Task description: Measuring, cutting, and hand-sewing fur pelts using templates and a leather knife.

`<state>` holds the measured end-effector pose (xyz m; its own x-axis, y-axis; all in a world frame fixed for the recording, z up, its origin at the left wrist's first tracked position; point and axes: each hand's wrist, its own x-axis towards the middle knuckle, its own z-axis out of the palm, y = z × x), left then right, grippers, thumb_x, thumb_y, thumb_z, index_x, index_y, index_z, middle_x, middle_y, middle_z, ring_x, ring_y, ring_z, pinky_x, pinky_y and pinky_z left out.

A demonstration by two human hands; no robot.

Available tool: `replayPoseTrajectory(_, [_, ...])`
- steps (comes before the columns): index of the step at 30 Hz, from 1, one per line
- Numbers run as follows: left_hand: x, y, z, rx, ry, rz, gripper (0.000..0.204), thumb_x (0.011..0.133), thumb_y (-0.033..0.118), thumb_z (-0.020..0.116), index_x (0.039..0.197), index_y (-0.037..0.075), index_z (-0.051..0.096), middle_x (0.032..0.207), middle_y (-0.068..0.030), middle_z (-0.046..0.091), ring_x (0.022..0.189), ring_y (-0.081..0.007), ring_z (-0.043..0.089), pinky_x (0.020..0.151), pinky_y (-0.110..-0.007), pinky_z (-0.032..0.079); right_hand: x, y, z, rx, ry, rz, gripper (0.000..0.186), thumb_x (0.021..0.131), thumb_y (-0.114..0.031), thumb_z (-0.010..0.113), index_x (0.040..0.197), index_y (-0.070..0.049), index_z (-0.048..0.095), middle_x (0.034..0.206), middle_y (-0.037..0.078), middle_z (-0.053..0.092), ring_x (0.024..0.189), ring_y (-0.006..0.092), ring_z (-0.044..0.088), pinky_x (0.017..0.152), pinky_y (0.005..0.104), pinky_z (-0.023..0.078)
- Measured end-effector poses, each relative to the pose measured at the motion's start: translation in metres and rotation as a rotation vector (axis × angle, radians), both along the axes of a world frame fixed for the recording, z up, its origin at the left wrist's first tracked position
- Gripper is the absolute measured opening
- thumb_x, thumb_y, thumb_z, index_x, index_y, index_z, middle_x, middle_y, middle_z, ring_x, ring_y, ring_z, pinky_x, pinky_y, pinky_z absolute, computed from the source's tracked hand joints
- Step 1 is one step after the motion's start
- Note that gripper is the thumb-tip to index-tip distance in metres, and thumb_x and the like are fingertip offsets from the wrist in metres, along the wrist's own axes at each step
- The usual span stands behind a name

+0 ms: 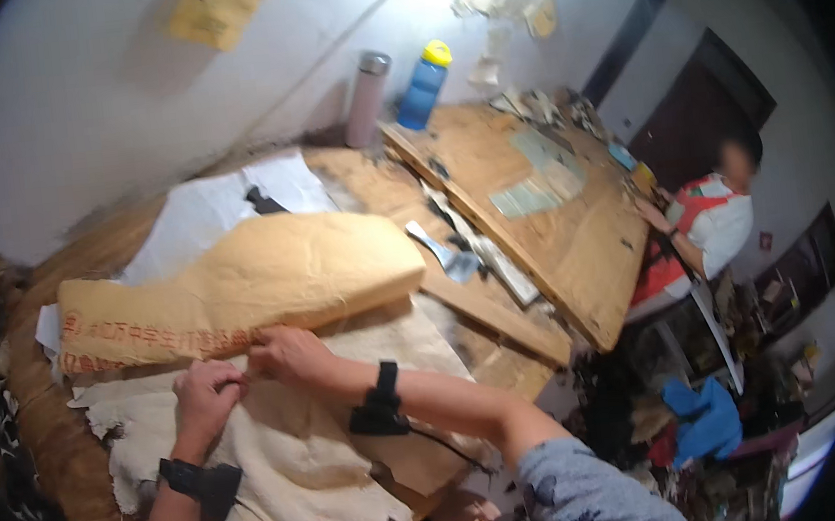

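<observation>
Tan and paper-like in the head view, a long shaped piece (287, 263) with red printing lay just beyond the person's hands, its narrow end to the left and its broad, rounded end to the right. Beneath it spread a cream, ragged-edged sheet (298, 433), which ran back toward the person.

The right hand (291, 358) was at the near edge of the tan piece, touching it, its fingers bent downward and mostly folded in. The left hand (207, 396) was just beside it on the left and slightly closer to the person, over the cream sheet near that same edge, its fingers curled in toward the thumb. Whether either one had hold of an edge, or of something small between the fingertips, could not be told. Both wrists wore a black strap.

A white sheet (178, 228) lay beyond the tan piece on the wooden tabletop (52, 436). Farther back, near the wall, stood a pink flask (366, 103) and, to its right, a blue bottle (423, 91) with a yellow lid. A long wooden strip (479, 224) crossed the tabletop to the right, well apart from the hands. At the far right, another person (716, 232) in white and red stood by the tabletop's end.
</observation>
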<state>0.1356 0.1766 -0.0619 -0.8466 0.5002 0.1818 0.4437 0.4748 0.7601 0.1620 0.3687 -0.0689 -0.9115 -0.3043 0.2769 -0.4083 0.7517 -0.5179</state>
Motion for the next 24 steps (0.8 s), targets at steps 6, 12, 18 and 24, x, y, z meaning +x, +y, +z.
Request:
replayPoseTrajectory(6, [0.007, -0.002, 0.008, -0.059, -0.067, -0.010, 0.006, 0.067, 0.014, 0.059, 0.069, 0.012, 0.065, 0.081, 0.0021, 0.064, 0.082, -0.0190, 0.054, 0.078, -0.035, 0.037, 0.008, -0.011, -0.015, 0.113, 0.074, -0.019, 0.017, 0.077, -0.016, 0.055, 0.085, -0.002, 0.049, 0.081, 0.014, 0.051, 0.077, 0.0308, 0.054, 0.069, 0.0381, 0.044])
replayPoseTrajectory(12, [-0.003, 0.008, -0.013, 0.021, 0.078, -0.014, 0.012, 0.063, 0.007, 0.056, 0.070, 0.007, 0.065, 0.081, -0.0049, 0.064, 0.078, -0.0238, 0.055, 0.072, -0.036, 0.041, 0.000, -0.025, -0.027, 0.384, 0.326, -0.155, 0.017, 0.071, -0.021, 0.054, 0.077, -0.006, 0.053, 0.072, 0.011, 0.049, 0.065, 0.0221, 0.048, 0.055, 0.0307, 0.039])
replayPoseTrajectory(18, [-0.006, 0.008, -0.009, 0.062, 0.040, -0.082, 0.019, 0.063, 0.002, 0.051, 0.076, -0.003, 0.064, 0.082, -0.0122, 0.063, 0.080, -0.0279, 0.053, 0.075, -0.034, 0.042, -0.012, -0.043, -0.042, 0.460, 0.345, -0.226, 0.023, 0.067, -0.028, 0.054, 0.070, -0.005, 0.060, 0.071, 0.010, 0.053, 0.068, 0.0247, 0.049, 0.057, 0.0364, 0.035])
replayPoseTrajectory(24, [-0.008, 0.004, -0.021, 0.094, -0.054, -0.073, 0.024, 0.062, -0.004, 0.047, 0.080, -0.004, 0.063, 0.081, -0.0128, 0.063, 0.078, -0.0251, 0.054, 0.075, -0.030, 0.042, -0.018, -0.047, -0.062, 0.528, 0.317, -0.223, 0.028, 0.076, -0.030, 0.050, 0.081, -0.005, 0.060, 0.075, 0.011, 0.056, 0.072, 0.0221, 0.049, 0.058, 0.0347, 0.035])
